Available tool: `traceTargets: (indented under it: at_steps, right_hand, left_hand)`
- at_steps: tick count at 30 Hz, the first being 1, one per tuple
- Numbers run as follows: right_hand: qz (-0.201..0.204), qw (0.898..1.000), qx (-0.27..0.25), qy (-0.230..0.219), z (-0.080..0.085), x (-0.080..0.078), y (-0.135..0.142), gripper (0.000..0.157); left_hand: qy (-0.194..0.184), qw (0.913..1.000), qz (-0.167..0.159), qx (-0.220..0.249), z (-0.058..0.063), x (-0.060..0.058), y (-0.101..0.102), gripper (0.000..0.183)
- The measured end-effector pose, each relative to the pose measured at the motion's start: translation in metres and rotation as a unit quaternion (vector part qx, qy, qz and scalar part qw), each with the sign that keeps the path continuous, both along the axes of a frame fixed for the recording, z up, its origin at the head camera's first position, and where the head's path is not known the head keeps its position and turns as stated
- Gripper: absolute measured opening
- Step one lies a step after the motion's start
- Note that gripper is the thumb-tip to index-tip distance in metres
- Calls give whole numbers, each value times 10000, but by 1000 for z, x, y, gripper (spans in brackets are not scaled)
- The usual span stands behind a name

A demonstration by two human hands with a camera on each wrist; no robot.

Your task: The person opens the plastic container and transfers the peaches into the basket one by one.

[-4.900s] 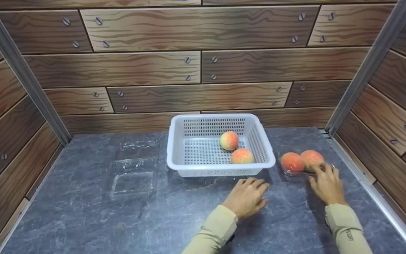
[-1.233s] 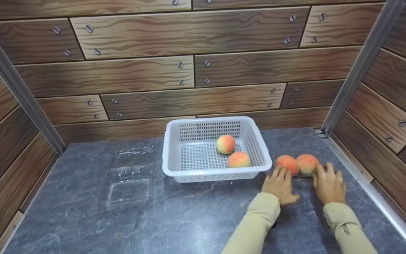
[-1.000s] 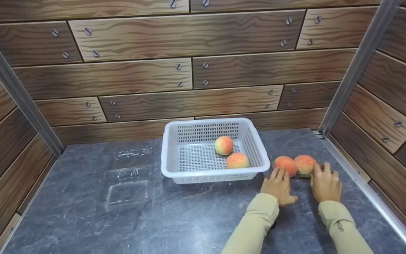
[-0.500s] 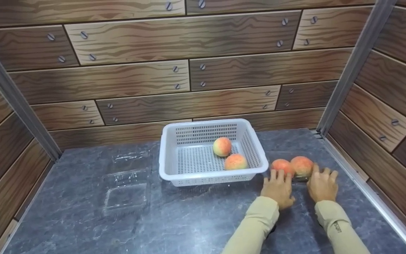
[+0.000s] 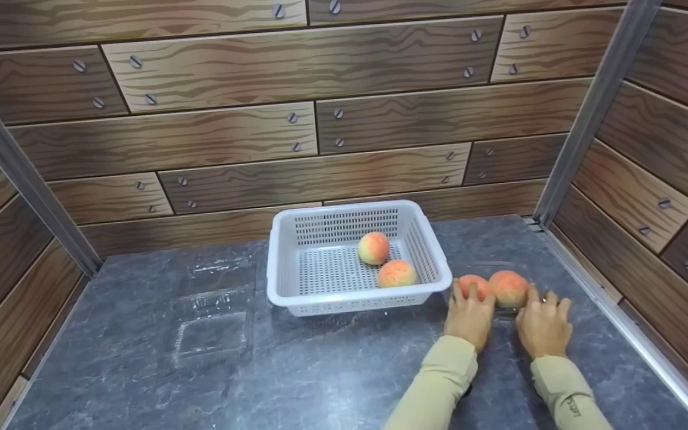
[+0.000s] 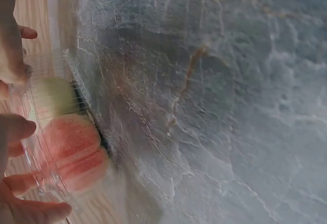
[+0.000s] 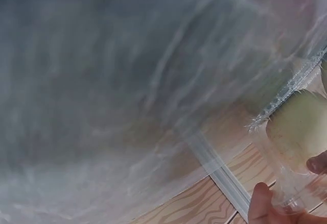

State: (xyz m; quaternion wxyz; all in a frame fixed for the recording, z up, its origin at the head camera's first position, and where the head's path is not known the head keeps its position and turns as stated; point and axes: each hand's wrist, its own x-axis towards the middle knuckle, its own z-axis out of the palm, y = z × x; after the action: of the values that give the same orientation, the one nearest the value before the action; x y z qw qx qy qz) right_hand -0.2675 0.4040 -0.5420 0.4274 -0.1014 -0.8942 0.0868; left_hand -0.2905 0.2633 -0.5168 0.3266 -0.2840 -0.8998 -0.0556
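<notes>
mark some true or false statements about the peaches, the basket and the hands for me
1. Two basket peaches lie inside the white basket. True.
2. The clear container at the hands holds three peaches. False: two container peaches show in it.
3. The left hand is nearer the basket than the right hand. True.
4. Both hands are reaching into the basket. False: both are at the clear container, to the right of the basket.
5. Clear plastic packaging lies on the table left of the basket. True.
</notes>
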Motion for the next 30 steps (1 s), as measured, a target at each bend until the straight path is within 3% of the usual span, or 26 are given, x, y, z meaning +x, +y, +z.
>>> traceTargets:
  at_steps: [7,12,18,30]
  right_hand:
    - [-50,9996,286,59,-1,2,0,35]
    - [-65,9995,320,-22,-1,2,-2,34]
    - [-44,9990,434,-132,3,2,-4,31]
    - [-14,9951,244,-954,11,2,-6,41]
  left_hand:
    - [545,9980,313,101,-4,-1,5,15]
    - [412,9981,465,19,-5,0,9,10]
    - [376,9973,596,-182,-3,-1,12,21]
    - [215,9940,967,-457,-1,-2,18,24]
